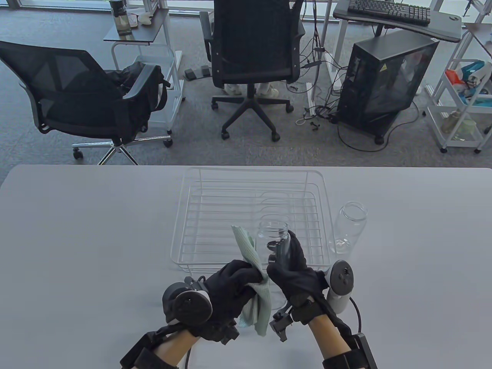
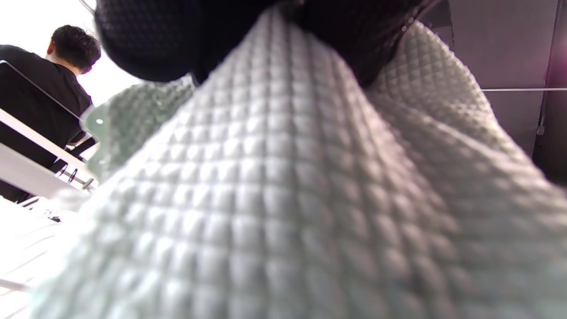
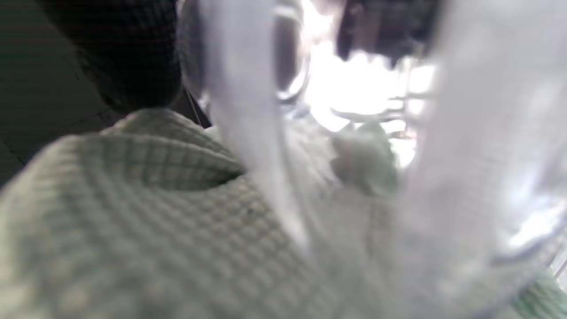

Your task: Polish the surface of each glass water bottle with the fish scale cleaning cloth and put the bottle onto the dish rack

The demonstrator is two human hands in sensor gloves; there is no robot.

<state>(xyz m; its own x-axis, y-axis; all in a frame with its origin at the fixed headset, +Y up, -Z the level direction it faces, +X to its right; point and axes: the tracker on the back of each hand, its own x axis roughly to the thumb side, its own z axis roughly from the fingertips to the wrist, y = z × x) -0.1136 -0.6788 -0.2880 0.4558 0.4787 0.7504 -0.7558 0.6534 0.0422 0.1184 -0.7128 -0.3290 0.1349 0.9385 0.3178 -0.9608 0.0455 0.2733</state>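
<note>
A clear glass bottle (image 1: pixel 272 246), mouth up, is raised over the near edge of the tabletop (image 1: pixel 77 230), gripped by the right hand (image 1: pixel 294 271) with fingers curled round its right side. At its 9 o'clock, the left hand (image 1: pixel 226 288) clutches a pale green cloth (image 1: pixel 253 296) pressed against the glass; both wrist views show its scaled weave close up. The white wire dish rack (image 1: pixel 250 215) sits just beyond at 12 o'clock. A second bottle (image 1: pixel 348 228) stands beside the rack's right edge, at about 2 o'clock.
</note>
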